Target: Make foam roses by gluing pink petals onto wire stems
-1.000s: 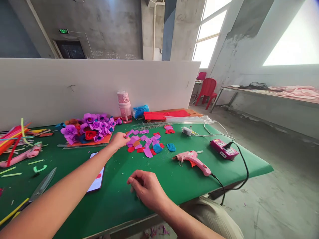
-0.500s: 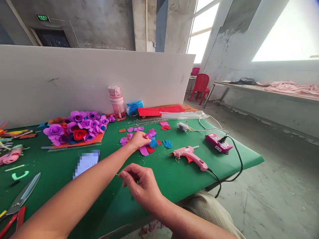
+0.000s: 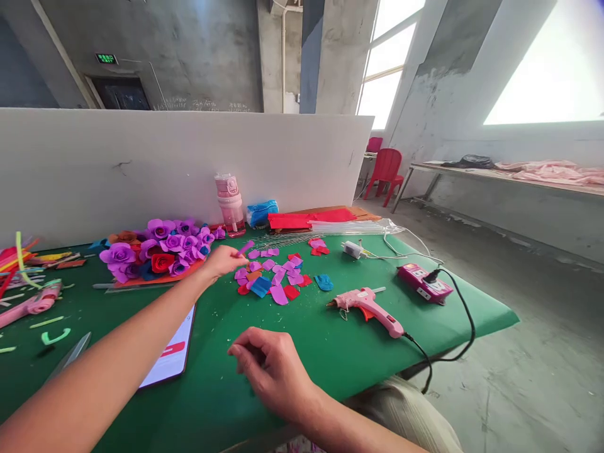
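My left hand [image 3: 221, 261] is closed in a pinch on a purple paper petal [image 3: 246, 247], held just left of the pile of cut petals. That pile [image 3: 279, 277] mixes purple, red, blue and brown pieces on the green table [image 3: 226, 402]. Closer to me, my right hand [image 3: 276, 368] hovers with fingers curled and thumb against the fingertips; whether anything is pinched there is hidden. Left of the pile lies a bunch of paper roses [image 3: 170, 245], mostly purple. A pink glue gun [image 3: 368, 305] rests to the right.
A phone [image 3: 177, 352] lies partly under my left forearm, near scissors [image 3: 70, 355]. At the back stand a pink bottle [image 3: 231, 207], a blue packet [image 3: 263, 212] and red paper sheets [image 3: 311, 218]. A power strip [image 3: 425, 283] with cables sits at the right edge.
My left hand has moved left from over the petal pile, carrying a purple petal. My right hand stays curled in nearly the same place. The view has shifted slightly.
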The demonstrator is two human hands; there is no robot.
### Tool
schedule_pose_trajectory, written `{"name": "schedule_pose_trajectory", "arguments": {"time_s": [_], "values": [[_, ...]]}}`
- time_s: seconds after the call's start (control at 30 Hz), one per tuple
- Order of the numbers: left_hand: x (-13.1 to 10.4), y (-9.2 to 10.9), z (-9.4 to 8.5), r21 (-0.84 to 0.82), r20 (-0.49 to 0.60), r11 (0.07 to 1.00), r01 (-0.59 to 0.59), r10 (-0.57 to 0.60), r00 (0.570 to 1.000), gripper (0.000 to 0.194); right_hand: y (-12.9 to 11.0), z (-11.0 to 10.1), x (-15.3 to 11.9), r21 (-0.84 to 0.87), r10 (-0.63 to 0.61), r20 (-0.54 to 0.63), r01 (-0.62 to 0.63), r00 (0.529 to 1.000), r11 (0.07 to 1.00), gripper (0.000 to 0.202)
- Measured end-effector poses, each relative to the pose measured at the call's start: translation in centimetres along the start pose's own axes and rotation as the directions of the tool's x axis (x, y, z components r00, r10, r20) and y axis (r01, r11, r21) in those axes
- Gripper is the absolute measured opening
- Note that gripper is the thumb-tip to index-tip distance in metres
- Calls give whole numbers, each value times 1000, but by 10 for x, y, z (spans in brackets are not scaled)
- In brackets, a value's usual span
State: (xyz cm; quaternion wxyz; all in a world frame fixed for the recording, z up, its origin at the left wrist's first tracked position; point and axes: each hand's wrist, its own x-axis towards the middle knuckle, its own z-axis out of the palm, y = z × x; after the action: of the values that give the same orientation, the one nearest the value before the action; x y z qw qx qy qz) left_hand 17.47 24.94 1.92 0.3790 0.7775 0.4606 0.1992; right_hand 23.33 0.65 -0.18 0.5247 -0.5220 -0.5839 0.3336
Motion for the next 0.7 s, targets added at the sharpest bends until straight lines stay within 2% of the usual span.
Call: {"name": "schedule_pose_trajectory", "arguments": {"time_s": [0.07, 0.1, 0.27, 0.37, 0.5, 0.57, 0.7], "values": [[12, -3, -8, 37, -89, 999, 8, -5, 996, 22, 1, -1, 0, -22, -1, 6, 1, 1000, 1000, 16], [17, -4, -9, 59, -96, 998, 24, -18, 995, 19, 1, -1, 0, -29, 3, 9, -2, 1000, 1000, 16], [25, -13, 10, 153, -40, 987, 49, -44, 998, 5, -2, -3, -2, -34, 3, 28, -2, 1000, 999, 16], [23, -16, 15, 195, 14, 980, 32, -35, 999, 12, -4, -5, -5, -33, -8, 44, 10, 999, 999, 16], [24, -6, 17, 254, -29, 967, -13, 21, 999, 18, -8, -8, -9, -28, -21, 40, 23, 999, 999, 16], [24, 4, 30, 287, -16, 956, -53, 60, 998, 15, -11, -8, -9, -27, -31, 33, 32, 999, 999, 16], [22, 23, 67, 314, 79, 940, -132, 113, 990, 8, -14, -8, -8, -42, -46, 37, 48, 998, 998, 14]]}}
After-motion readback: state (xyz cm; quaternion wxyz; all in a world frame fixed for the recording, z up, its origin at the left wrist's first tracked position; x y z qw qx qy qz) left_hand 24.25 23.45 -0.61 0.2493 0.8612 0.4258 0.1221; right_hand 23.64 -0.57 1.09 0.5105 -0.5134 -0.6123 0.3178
